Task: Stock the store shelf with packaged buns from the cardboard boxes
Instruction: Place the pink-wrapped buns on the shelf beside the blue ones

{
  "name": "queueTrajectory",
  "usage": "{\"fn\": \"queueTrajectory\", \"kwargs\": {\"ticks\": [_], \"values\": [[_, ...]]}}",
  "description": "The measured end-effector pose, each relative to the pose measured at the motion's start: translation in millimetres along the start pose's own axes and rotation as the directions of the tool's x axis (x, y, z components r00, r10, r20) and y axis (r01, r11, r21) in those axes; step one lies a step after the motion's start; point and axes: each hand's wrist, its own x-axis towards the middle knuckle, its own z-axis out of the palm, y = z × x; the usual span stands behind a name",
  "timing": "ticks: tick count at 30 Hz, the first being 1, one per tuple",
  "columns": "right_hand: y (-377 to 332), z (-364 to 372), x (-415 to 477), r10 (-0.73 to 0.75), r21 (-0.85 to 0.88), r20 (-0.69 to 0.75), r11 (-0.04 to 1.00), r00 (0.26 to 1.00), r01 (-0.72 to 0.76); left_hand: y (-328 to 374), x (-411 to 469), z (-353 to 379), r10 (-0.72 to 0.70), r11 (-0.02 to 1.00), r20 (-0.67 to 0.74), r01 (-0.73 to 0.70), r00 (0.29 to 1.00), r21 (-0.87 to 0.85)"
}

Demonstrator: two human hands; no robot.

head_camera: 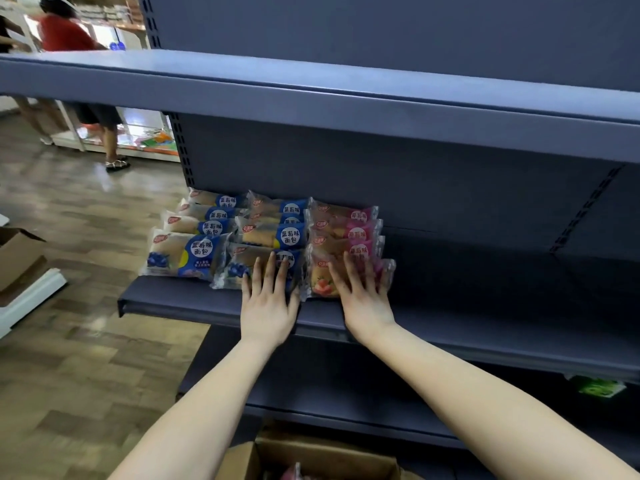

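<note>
- While both hands are laid on the front row, the packaged buns [263,233] are seen in three overlapping columns at the left end of the middle shelf [194,301], running from its near edge to the far back panel.
- Blue packs [187,252] are set in the left and middle columns; pink packs [346,230] fill the right column.
- The left hand [268,306] is laid flat on the nearest blue pack [239,268] of the middle column, its fingers [270,271] straight and spread, with nothing gripped.
- The right hand [363,299] is pressed on the nearest pink pack [320,284], its fingers [349,271] likewise straight and open.
- These two front packs are placed side by side, touching, close to the shelf's near edge.
- An open cardboard box [311,452] is seen below the forearms, at the near edge.
- A second cardboard box [17,258] is seen at the far left, above the wooden floor [86,341].
- A person in a red top [65,32] is seen at the far left, beyond the upper shelf [311,98].
</note>
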Motion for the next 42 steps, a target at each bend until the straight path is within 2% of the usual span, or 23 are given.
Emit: {"fn": "queueTrajectory", "kwargs": {"ticks": [5, 10, 13, 16, 20, 24, 26, 30, 34, 39, 42], "values": [[8, 7, 2, -0.082, 0.129, -0.052, 0.988, 0.995, 0.088, -1, 0, -1, 0.000, 1.000, 0.039, 0.000, 0.999, -0.001], [7, 8, -6, -0.177, 0.098, -0.134, 0.977, 0.975, 0.191, -1, 2, -8, -0.005, 1.000, 0.126, 0.005, 0.992, 0.002], [0, 6, -17, -0.349, -0.002, -0.290, 0.931, 0.891, 0.364, -2, 1, -19, 0.000, 1.000, 0.133, 0.001, 0.991, -0.008], [-3, 7, -25, -0.448, 0.004, -0.340, 0.879, 0.827, 0.478, -4, -3, -27, 0.005, 1.000, 0.118, -0.006, 0.993, 0.010], [-6, 9, -40, -0.465, 0.131, -0.299, 0.845, 0.833, 0.519, -7, -15, -39, -0.012, 1.000, 0.031, 0.012, 0.999, -0.009], [-9, 12, -52, -0.505, 0.127, -0.276, 0.824, 0.818, 0.552, -8, -32, -53, 0.029, 0.999, -0.093, -0.033, 0.995, -0.034], [-12, 11, -57, -0.516, 0.123, -0.263, 0.820, 0.815, 0.559, -7, -42, -61, 0.057, 0.997, -0.077, -0.061, 0.995, -0.057], [-25, 9, -65, -0.491, 0.148, -0.113, 0.852, 0.864, 0.503, -14, -64, -68, 0.170, 0.976, 0.057, -0.161, 0.984, -0.145], [-40, 21, -75, -0.457, 0.141, 0.048, 0.883, 0.888, 0.447, -26, -87, -56, 0.239, 0.971, 0.206, -0.228, 0.949, -0.076], [-56, 50, -96, -0.423, 0.142, 0.205, 0.905, 0.883, 0.401, -34, -119, -30, 0.155, 0.973, 0.523, -0.222, 0.838, 0.067], [-60, 69, -110, -0.369, 0.157, 0.275, 0.928, 0.888, 0.337, -30, -142, -13, 0.100, 0.976, 0.637, -0.201, 0.764, 0.088]]}}
